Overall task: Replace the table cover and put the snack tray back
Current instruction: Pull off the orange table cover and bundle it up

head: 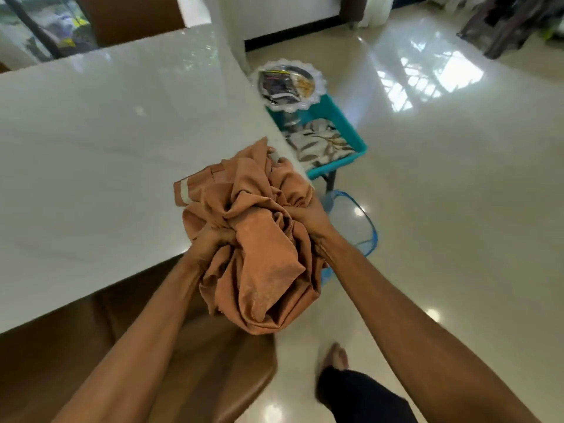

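A bunched-up orange-brown table cover (259,239) hangs in front of me over the near right corner of the white glossy table (106,141). My left hand (213,239) grips it from the left, and my right hand (305,215) grips it from the right. The table top is bare. Beyond the corner, the snack tray (288,83), silver with a white frilled rim and packets on it, rests on a teal stool (345,120). A folded cloth with a leaf print (317,145) lies on the same stool.
A clear basket with a blue rim (363,221) stands on the shiny floor below my right hand. A brown chair (183,346) is tucked under the table's near edge. Another chair (128,16) stands at the far side. My foot (335,358) is on the floor.
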Motion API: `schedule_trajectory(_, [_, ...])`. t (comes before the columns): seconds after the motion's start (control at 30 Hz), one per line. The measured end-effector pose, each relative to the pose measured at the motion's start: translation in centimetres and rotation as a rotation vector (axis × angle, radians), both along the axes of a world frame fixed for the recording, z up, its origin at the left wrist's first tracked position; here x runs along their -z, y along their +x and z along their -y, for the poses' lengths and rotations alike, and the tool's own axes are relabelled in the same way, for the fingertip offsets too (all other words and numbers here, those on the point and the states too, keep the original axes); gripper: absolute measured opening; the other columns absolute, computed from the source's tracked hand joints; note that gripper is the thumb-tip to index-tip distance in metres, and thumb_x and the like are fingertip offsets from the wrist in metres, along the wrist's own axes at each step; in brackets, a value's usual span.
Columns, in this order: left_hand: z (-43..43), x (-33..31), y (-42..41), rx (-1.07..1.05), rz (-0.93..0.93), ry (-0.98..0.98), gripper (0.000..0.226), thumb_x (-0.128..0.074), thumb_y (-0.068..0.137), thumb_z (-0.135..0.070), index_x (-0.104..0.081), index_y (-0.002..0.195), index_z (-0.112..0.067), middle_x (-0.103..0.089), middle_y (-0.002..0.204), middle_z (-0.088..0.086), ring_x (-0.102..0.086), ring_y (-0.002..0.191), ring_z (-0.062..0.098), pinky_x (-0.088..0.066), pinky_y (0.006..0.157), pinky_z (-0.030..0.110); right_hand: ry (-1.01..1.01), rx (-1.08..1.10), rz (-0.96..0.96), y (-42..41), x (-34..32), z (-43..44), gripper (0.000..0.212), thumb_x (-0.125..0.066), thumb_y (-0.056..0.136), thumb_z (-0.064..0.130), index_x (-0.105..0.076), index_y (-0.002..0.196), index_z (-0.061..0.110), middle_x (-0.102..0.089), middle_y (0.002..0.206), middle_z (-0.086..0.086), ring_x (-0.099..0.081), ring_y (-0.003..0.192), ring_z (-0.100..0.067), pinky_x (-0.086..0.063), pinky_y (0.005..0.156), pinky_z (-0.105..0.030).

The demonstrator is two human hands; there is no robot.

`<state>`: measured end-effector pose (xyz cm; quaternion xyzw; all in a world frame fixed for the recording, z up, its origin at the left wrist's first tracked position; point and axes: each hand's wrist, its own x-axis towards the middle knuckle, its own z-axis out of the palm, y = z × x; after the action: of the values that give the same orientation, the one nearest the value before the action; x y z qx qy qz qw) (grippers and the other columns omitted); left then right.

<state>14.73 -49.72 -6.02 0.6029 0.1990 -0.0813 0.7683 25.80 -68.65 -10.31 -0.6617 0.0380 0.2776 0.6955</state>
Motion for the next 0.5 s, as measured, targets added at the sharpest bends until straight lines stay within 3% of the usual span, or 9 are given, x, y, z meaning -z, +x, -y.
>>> schedule_trajectory(0.07, [5.7, 0.8, 1.5, 0.034, -0.037, -0.056, 0.041, -0.065, 0.060, 0.002, -0.061, 0.100, -0.008, -0.073, 0.074, -0.002, -0.067, 0.070, 0.014, -0.057, 0.061, 0.023, -0.043, 0.033, -0.043, 1.0, 1.2, 6.2, 0.073, -0.093, 0.067, 0.014, -0.061, 0.132, 0.019, -0.074, 0.118, -0.004, -0.073, 0.104, -0.020, -0.061, 0.089, -0.041])
schedule_trajectory(0.13, [11.6, 1.2, 3.3, 0.071, -0.100, -0.126, 0.046, -0.057, 0.069, 0.013, -0.060, 0.109, -0.009, -0.073, 0.076, 0.001, -0.068, 0.070, 0.016, -0.057, 0.060, 0.024, -0.093, 0.079, -0.135, 2.2, 2.7, 12.5, 0.080, -0.099, 0.060, 0.026, -0.064, 0.132, 0.024, -0.074, 0.119, -0.004, -0.073, 0.106, -0.023, -0.060, 0.092, -0.046])
schedule_trajectory(0.23, [17.8, 2.2, 6.2, 0.081, -0.213, -0.170, 0.054, -0.056, 0.062, 0.005, -0.060, 0.113, -0.014, -0.070, 0.082, 0.010, -0.069, 0.067, 0.018, -0.057, 0.060, 0.029, -0.153, 0.113, -0.243, 4.3, 5.1, 18.9, 0.086, -0.100, 0.055, 0.045, -0.067, 0.131, 0.022, -0.073, 0.120, -0.008, -0.071, 0.109, -0.028, -0.057, 0.096, -0.051])
schedule_trajectory(0.3, [19.3, 2.6, 7.4, 0.079, -0.266, -0.145, 0.047, -0.054, 0.060, 0.001, -0.063, 0.104, -0.011, -0.065, 0.079, 0.013, -0.066, 0.061, 0.018, -0.054, 0.058, 0.030, -0.170, 0.094, -0.250, 4.5, 3.9, 20.1, 0.053, -0.082, 0.085, 0.034, -0.065, 0.131, 0.014, -0.072, 0.112, -0.006, -0.071, 0.099, -0.018, -0.061, 0.085, -0.036])
schedule_trajectory(0.37, [20.8, 4.8, 10.1, 0.081, -0.332, -0.133, 0.036, -0.055, 0.059, -0.001, -0.066, 0.092, -0.012, -0.062, 0.073, 0.011, -0.059, 0.059, 0.019, -0.050, 0.056, 0.030, -0.168, 0.061, -0.289, 6.6, 4.5, 21.8, 0.031, -0.061, 0.101, 0.022, -0.063, 0.130, 0.011, -0.070, 0.101, -0.003, -0.072, 0.081, -0.008, -0.058, 0.067, -0.021])
schedule_trajectory(0.43, [21.0, 6.0, 11.8, 0.075, -0.370, -0.146, 0.017, -0.061, 0.056, -0.003, -0.065, 0.067, -0.015, -0.054, 0.062, 0.008, -0.049, 0.053, 0.018, -0.045, 0.050, 0.027, -0.171, 0.071, -0.326, 8.0, 5.1, 22.4, 0.022, -0.060, 0.101, 0.022, -0.064, 0.121, 0.012, -0.069, 0.095, -0.003, -0.071, 0.077, -0.011, -0.057, 0.061, -0.021])
schedule_trajectory(0.5, [21.0, 8.6, 14.1, 0.026, -0.425, -0.177, 0.015, -0.060, 0.068, 0.000, -0.057, 0.060, -0.013, -0.052, 0.055, 0.005, -0.047, 0.047, 0.016, -0.044, 0.045, 0.024, -0.216, 0.076, -0.365, 10.8, 6.9, 21.7, 0.034, -0.069, 0.096, 0.027, -0.057, 0.124, 0.014, -0.064, 0.104, -0.003, -0.066, 0.091, -0.019, -0.059, 0.072, -0.032])
